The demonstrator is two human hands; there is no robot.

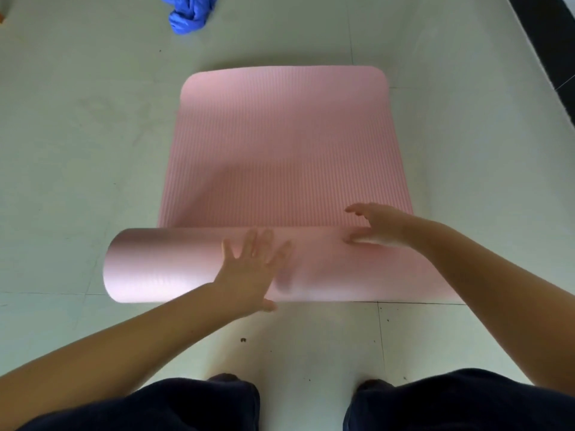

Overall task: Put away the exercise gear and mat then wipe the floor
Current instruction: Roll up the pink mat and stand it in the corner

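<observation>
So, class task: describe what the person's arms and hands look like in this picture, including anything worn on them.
Both arms are bare from the frame edge to the wrist: no sleeves, watch or bracelets show. The left hand and right hand wear no gloves, and no rings are visible, though motion blur softens the fingers. The only clothing in view is dark navy trousers at the bottom.

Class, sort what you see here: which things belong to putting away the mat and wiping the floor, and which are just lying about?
Belongs to the job:
- half-rolled pink ribbed foam mat
- left hand and right hand, pressing the roll
- crumpled blue cloth
- pale tiled floor

Just lying about:
- small dark debris speck on the floor
</observation>
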